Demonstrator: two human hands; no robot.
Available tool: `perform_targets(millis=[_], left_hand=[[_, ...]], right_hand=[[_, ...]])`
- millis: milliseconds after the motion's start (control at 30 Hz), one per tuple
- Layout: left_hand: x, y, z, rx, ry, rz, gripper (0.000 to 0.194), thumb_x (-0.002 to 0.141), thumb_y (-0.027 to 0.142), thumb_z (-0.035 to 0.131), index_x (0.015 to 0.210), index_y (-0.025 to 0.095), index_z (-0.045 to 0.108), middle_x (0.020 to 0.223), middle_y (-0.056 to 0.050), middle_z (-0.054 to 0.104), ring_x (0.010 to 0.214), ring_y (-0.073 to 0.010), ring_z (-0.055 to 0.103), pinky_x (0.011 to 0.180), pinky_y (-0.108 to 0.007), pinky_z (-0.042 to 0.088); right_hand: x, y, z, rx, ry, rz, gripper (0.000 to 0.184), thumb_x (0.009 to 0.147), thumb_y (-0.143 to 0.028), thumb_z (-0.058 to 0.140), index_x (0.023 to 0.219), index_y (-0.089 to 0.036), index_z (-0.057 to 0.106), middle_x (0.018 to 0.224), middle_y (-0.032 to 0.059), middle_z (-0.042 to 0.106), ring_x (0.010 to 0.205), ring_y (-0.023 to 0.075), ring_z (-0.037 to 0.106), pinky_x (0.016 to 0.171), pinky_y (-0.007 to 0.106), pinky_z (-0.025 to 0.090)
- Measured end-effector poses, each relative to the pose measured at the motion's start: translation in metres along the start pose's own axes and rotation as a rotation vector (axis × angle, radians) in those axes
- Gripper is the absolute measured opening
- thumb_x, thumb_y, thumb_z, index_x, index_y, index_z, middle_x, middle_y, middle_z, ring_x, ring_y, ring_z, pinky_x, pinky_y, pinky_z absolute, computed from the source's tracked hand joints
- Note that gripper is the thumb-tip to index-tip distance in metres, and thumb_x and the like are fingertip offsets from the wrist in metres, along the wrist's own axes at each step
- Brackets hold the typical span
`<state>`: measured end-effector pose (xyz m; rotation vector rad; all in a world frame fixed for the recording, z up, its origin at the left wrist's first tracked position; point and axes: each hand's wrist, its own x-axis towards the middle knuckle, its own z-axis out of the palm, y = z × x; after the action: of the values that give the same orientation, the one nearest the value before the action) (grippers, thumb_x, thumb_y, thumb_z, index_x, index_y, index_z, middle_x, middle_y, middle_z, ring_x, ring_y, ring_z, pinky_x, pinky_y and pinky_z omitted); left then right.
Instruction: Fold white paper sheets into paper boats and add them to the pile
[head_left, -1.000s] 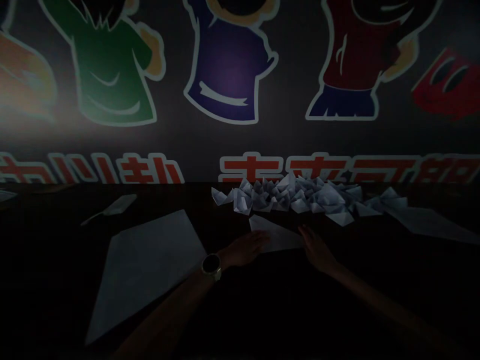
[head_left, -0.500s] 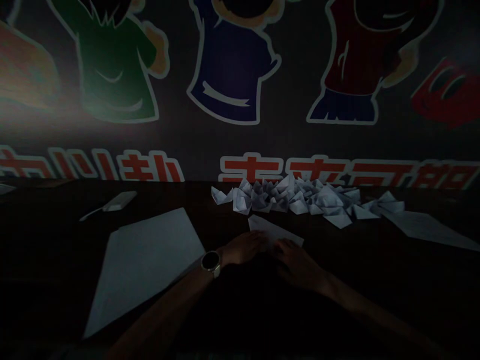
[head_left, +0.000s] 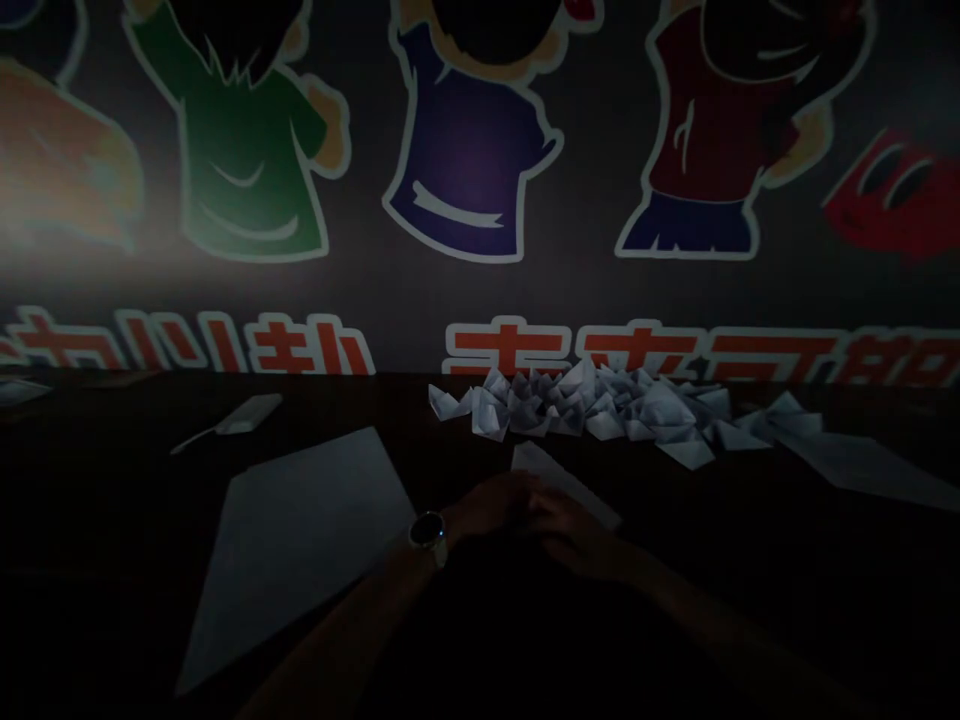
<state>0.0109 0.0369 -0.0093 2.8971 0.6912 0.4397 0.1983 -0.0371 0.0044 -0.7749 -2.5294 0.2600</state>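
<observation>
In the head view, a partly folded white sheet of paper (head_left: 564,480) lies on the dark table in front of me, with a slanted edge running down to the right. My left hand (head_left: 496,500), a round watch on its wrist, is closed at the sheet's near left part. Against its fingertips rests my right hand (head_left: 576,532), fingers bent and pressed on the same paper. The two hands cover the near part of the sheet. Dim light leaves the finger details hard to make out.
Beyond the hands sits a heap of folded paper boats (head_left: 600,405). A stack of white paper (head_left: 300,540) lies at the left, with a white-handled object (head_left: 250,414) behind it. More flat paper (head_left: 874,470) is at the right. A cartoon-printed wall (head_left: 409,300) stands behind the table.
My hands have come together at the paper, the right one moving left onto the left fingertips. The sheet has turned slightly and its visible part is narrower. The view has tilted up a little.
</observation>
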Motion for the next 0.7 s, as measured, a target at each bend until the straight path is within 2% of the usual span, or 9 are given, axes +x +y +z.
perform_targets(millis=[100, 167, 267, 400, 533, 600, 700], left_hand=[[-0.002, 0.005, -0.002, 0.06, 0.019, -0.005, 0.035, 0.085, 0.022, 0.044, 0.119, 0.014, 0.049, 0.125, -0.01, 0.053, 0.114, -0.0228, 0.049, 0.101, -0.035, 0.034], [-0.003, 0.006, -0.002, 0.07, 0.025, 0.04, 0.038, 0.085, 0.02, 0.044, 0.123, 0.017, 0.046, 0.129, -0.008, 0.049, 0.12, -0.0218, 0.043, 0.105, -0.038, 0.027], [-0.005, 0.003, 0.0, 0.1, 0.026, 0.111, 0.04, 0.087, 0.014, 0.04, 0.124, 0.026, 0.044, 0.131, 0.001, 0.049, 0.124, -0.0154, 0.038, 0.11, -0.039, 0.015], [-0.007, 0.003, -0.003, 0.21, 0.035, 0.046, 0.036, 0.086, 0.015, 0.042, 0.119, 0.028, 0.05, 0.126, 0.002, 0.054, 0.119, -0.0172, 0.043, 0.107, -0.04, 0.018], [-0.01, 0.013, -0.011, 0.219, 0.096, -0.047, 0.034, 0.088, 0.032, 0.042, 0.12, 0.025, 0.05, 0.127, -0.002, 0.052, 0.115, -0.0223, 0.045, 0.099, -0.039, 0.029], [-0.011, 0.019, -0.013, 0.174, 0.082, -0.058, 0.042, 0.086, 0.045, 0.044, 0.123, 0.025, 0.048, 0.128, -0.003, 0.051, 0.114, -0.0233, 0.047, 0.098, -0.038, 0.032], [-0.011, 0.025, -0.014, 0.103, 0.033, -0.047, 0.058, 0.079, 0.054, 0.049, 0.127, 0.021, 0.044, 0.131, -0.007, 0.048, 0.117, -0.0255, 0.044, 0.099, -0.04, 0.032]], right_hand=[[-0.009, 0.027, -0.003, 0.093, 0.224, 0.142, 0.033, 0.089, -0.026, 0.031, 0.097, -0.02, 0.062, 0.093, 0.0073, 0.061, 0.092, 0.0189, 0.055, 0.084, 0.035, 0.042], [-0.019, 0.047, -0.005, 0.038, 0.279, 0.209, 0.03, 0.086, -0.026, 0.038, 0.107, -0.02, 0.059, 0.108, 0.0087, 0.059, 0.103, 0.0214, 0.052, 0.092, 0.039, 0.039], [-0.028, 0.065, -0.006, -0.039, 0.172, 0.211, 0.039, 0.086, -0.026, 0.039, 0.123, -0.02, 0.049, 0.129, 0.0095, 0.049, 0.12, 0.0228, 0.042, 0.101, 0.043, 0.03], [-0.027, 0.056, -0.012, -0.161, 0.028, 0.265, 0.04, 0.087, -0.036, 0.042, 0.122, -0.02, 0.051, 0.125, 0.0094, 0.053, 0.115, 0.0238, 0.046, 0.099, 0.041, 0.034], [-0.023, 0.038, -0.022, -0.287, -0.012, 0.321, 0.048, 0.077, -0.049, 0.054, 0.117, -0.022, 0.056, 0.114, 0.0094, 0.057, 0.105, 0.0263, 0.05, 0.092, 0.041, 0.039], [-0.024, 0.035, -0.025, -0.326, -0.022, 0.34, 0.053, 0.071, -0.053, 0.06, 0.114, -0.023, 0.058, 0.112, 0.0097, 0.056, 0.102, 0.0271, 0.05, 0.089, 0.04, 0.04], [-0.025, 0.034, -0.027, -0.335, -0.017, 0.362, 0.046, 0.071, -0.051, 0.061, 0.107, -0.023, 0.062, 0.108, 0.0091, 0.056, 0.098, 0.0249, 0.051, 0.085, 0.037, 0.042]])
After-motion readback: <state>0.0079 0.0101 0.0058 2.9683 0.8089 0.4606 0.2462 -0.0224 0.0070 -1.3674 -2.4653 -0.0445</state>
